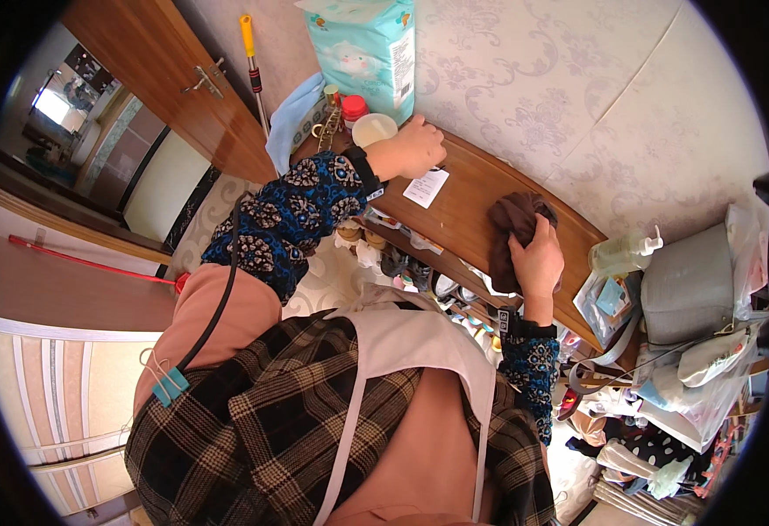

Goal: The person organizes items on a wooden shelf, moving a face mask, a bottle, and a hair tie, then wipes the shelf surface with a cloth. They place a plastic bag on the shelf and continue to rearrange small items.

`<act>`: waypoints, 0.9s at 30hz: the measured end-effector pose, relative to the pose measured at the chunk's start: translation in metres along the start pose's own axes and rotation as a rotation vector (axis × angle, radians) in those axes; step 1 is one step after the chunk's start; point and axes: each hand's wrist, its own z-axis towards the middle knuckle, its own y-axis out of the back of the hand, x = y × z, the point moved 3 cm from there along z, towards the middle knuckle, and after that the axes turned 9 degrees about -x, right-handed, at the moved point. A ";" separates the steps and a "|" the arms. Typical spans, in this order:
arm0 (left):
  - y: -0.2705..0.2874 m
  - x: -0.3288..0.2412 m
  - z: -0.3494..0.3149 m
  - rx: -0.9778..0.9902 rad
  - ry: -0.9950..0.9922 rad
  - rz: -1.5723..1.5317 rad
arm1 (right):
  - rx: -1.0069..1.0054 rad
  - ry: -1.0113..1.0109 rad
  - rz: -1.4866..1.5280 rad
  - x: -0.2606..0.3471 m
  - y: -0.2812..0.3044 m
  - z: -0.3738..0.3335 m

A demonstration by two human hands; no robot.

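Observation:
On the brown wooden top [463,197] of a narrow shoe cabinet, my right hand [540,260] is closed on a bunched dark brown cloth [509,230]. The cloth lies against the surface, part of it under my fingers. Further left, my left hand [412,149] is over the cabinet top with its fingers curled; what is in them, if anything, is hidden. Beside that hand is a pale round tub [373,131], and a white printed card [426,188] lies just below it.
A red-lidded jar [354,109], a turquoise package [363,57] and a light blue cloth [292,118] crowd the far left end. At the right are a pump bottle [621,252] and a grey bag [687,285]. Shoes [446,287] fill the shelves below. A wooden door [174,79] stands left.

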 end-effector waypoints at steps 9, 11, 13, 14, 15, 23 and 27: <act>0.014 -0.048 -0.043 -0.184 0.173 -0.295 | 0.017 -0.013 0.003 0.002 0.000 0.001; 0.007 -0.055 -0.051 -0.245 0.188 -0.338 | 0.028 -0.023 -0.004 0.002 0.001 0.001; 0.001 -0.055 -0.056 -0.370 0.180 -0.372 | 0.029 -0.024 -0.014 0.003 0.002 0.002; -0.002 -0.054 -0.058 -0.414 0.184 -0.394 | 0.033 -0.022 -0.008 0.004 0.002 0.003; -0.005 -0.052 -0.058 -0.435 0.206 -0.410 | 0.036 -0.019 -0.002 0.005 0.002 0.004; -0.019 -0.048 -0.020 -0.303 0.371 -0.373 | 0.083 -0.031 -0.013 0.015 -0.006 0.012; -0.015 -0.047 -0.015 -0.437 0.394 -0.326 | 0.058 -0.048 -0.017 0.014 -0.005 0.009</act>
